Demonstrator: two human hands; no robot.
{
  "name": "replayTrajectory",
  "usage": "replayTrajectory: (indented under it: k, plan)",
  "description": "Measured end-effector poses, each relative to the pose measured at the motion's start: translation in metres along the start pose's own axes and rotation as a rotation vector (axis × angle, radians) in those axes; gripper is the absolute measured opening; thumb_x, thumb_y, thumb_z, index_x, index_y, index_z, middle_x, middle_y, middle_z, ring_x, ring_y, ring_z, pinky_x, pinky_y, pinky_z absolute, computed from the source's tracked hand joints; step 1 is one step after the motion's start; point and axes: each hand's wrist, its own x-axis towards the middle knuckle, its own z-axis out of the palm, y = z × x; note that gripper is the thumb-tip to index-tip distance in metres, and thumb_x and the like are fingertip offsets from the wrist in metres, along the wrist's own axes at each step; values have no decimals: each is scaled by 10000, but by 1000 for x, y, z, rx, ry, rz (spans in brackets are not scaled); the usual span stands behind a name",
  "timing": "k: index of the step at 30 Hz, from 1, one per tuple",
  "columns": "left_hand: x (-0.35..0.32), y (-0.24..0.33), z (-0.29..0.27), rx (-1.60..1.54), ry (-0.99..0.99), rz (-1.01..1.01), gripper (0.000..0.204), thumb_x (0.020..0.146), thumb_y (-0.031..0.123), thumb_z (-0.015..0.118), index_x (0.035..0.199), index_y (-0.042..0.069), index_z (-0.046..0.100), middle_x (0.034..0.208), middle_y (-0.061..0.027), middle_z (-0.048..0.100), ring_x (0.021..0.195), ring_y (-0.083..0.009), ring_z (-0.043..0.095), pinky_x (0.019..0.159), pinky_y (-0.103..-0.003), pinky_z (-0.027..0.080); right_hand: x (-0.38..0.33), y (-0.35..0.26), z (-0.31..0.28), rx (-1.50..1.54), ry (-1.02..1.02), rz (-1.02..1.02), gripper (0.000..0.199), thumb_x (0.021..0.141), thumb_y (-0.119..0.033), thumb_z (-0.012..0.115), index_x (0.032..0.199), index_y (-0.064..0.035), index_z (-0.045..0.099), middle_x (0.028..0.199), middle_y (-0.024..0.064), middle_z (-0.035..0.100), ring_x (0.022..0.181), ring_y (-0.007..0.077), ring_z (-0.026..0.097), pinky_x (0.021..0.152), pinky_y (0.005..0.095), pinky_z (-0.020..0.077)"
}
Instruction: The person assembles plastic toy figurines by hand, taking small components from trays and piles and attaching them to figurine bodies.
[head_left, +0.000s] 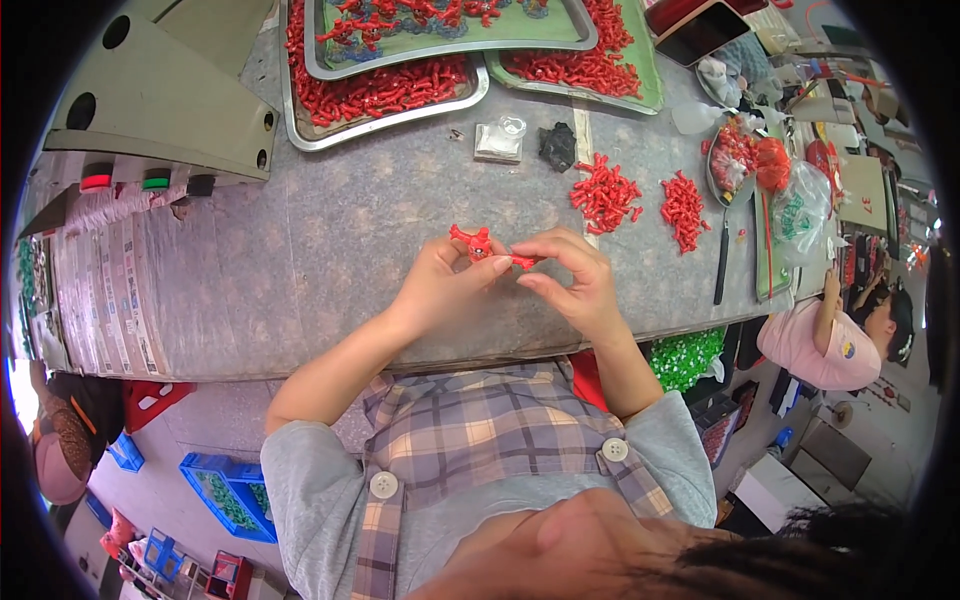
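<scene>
My left hand [440, 285] is closed around a small red plastic toy figure [477, 243], its thumb pressed along the lower side. Just to the right, my right hand [578, 280] has its thumb and forefinger curled about a small red plastic piece [524, 262] that meets the figure; whether the two are joined is hidden by the fingertips. Right of my hands, two loose heaps of red plastic parts, a larger heap [606, 195] and a smaller heap [684, 211], lie on the grey table [330, 250].
Metal trays of red parts, one tray [388, 122] in front, stand at the far edge. A small white box [498, 142] and a crumpled black thing [557, 147] lie nearer. A grey machine [170, 100] with buttons fills the far left. A co-worker [830, 345] sits at right.
</scene>
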Motion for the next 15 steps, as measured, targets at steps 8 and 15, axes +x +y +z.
replayTrajectory:
  k: [8, 15]
  plan:
    - [3, -5, -2, 9, 20, 20, 146, 865, 193, 596, 862, 47, 601, 754, 22, 564, 668, -52, 485, 601, -206, 397, 16, -8, -10, -273, -64, -150, 223, 665, -60, 718, 877, -30, 659, 809, 78, 638, 733, 221, 592, 637, 308, 452]
    - [5, -3, -4, -188, 54, -4, 322, 912, 314, 507, 1077, 38, 499, 869, -36, 566, 735, -91, 495, 644, -225, 428, 75, 9, -42, -686, 136, -395, 172, 683, -82, 692, 849, -74, 646, 764, 40, 599, 698, 209, 565, 614, 325, 451]
